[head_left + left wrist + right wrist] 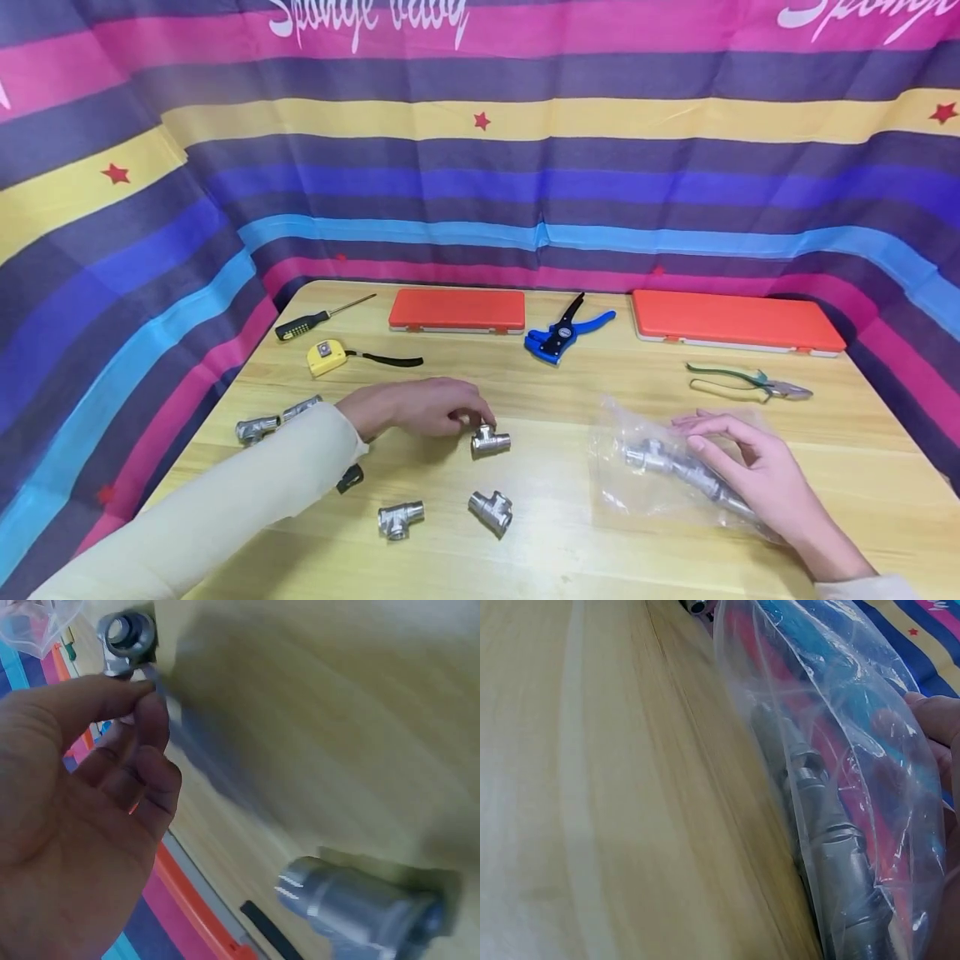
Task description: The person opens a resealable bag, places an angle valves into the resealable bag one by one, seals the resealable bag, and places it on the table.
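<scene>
In the head view my left hand (431, 406) reaches across the middle of the table. Its thumb and fingertips pinch at the top end of a silver metal tee pipe fitting (491, 442), which sits on the wood. From the left wrist view, thumb and fingers (154, 720) come together right beside that fitting (127, 641); the exact contact is hidden. On the right, my right hand (757, 471) holds a clear plastic bag (611, 475) by its side. More metal fittings (840, 847) lie in a row inside the bag. Two loose tee fittings, one (401, 520) left and another (492, 512) right, lie nearer me.
More fittings (257, 429) lie at the left edge, partly behind the sleeve. Along the back are a screwdriver (303, 326), tape measure (326, 357), two red cases (457, 308) (738, 321) and a blue wire stripper (558, 337). Pliers (757, 383) lie beyond the bag.
</scene>
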`<state>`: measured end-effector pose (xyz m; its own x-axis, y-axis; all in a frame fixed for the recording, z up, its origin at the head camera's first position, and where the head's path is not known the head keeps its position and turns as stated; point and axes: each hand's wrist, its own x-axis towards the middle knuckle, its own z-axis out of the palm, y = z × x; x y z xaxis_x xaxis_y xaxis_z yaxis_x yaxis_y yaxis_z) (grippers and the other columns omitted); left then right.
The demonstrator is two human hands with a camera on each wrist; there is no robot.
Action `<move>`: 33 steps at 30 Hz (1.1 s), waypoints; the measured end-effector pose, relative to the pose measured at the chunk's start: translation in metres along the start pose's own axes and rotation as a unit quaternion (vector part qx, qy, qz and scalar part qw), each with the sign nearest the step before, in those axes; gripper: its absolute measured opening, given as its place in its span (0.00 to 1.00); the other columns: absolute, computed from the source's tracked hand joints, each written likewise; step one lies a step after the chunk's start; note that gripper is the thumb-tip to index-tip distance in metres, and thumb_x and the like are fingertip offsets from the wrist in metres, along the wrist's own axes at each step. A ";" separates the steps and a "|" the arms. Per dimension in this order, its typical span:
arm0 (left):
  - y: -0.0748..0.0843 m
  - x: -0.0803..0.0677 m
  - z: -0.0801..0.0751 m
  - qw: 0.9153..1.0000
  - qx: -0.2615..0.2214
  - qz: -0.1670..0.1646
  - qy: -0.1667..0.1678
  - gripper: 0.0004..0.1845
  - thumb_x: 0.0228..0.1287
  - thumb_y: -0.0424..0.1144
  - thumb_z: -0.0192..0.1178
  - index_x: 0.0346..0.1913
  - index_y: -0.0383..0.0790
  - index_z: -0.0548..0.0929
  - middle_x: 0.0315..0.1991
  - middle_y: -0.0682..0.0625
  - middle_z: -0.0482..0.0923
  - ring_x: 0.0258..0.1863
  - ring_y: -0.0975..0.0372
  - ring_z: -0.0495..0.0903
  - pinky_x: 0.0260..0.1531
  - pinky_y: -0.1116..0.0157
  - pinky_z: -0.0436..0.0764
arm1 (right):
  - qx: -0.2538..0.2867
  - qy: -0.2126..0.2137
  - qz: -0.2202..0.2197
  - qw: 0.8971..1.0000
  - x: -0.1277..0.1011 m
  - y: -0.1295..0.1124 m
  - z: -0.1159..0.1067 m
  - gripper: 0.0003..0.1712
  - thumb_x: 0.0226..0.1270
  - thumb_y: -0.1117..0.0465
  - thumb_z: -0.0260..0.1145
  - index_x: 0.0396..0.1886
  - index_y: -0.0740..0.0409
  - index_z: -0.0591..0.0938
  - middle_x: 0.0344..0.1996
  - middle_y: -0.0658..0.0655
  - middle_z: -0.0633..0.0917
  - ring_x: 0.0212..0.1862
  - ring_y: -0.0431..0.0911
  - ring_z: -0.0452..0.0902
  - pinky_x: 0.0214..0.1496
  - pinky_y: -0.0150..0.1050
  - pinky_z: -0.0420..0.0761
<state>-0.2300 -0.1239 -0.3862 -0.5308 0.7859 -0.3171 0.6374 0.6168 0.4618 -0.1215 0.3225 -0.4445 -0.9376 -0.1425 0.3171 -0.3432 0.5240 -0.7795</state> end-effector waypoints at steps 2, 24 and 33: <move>-0.002 -0.003 0.003 1.000 -0.012 -0.001 -0.007 0.25 0.77 0.29 0.62 0.72 0.50 0.83 0.58 0.55 0.85 0.54 0.65 0.81 0.64 0.63 0.82 | -0.001 0.000 0.001 1.000 0.000 0.001 0.000 0.10 0.78 0.70 0.69 0.50 0.53 0.89 0.56 0.44 0.91 0.66 0.31 0.78 0.68 0.17 0.67; 0.023 0.039 0.021 0.995 -0.050 0.042 0.071 0.15 0.75 0.37 0.66 0.62 0.42 0.85 0.42 0.59 0.87 0.36 0.73 0.79 0.41 0.74 0.82 | -0.002 -0.002 0.014 1.000 0.001 0.000 0.002 0.09 0.79 0.68 0.69 0.50 0.52 0.89 0.56 0.43 0.92 0.65 0.29 0.79 0.66 0.16 0.67; 0.061 0.082 0.026 0.991 -0.069 0.093 0.069 0.17 0.78 0.34 0.65 0.65 0.40 0.84 0.48 0.55 0.90 0.40 0.75 0.80 0.46 0.78 0.80 | 0.002 0.003 0.016 1.000 -0.002 0.001 0.001 0.09 0.78 0.69 0.69 0.49 0.52 0.89 0.56 0.42 0.92 0.69 0.32 0.76 0.68 0.16 0.66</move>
<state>-0.2199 -0.0213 -0.4060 -0.4890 0.8661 -0.1039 0.6535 0.4426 0.6140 -0.1195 0.3220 -0.4464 -0.9478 -0.1212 0.2951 -0.3135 0.5248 -0.7914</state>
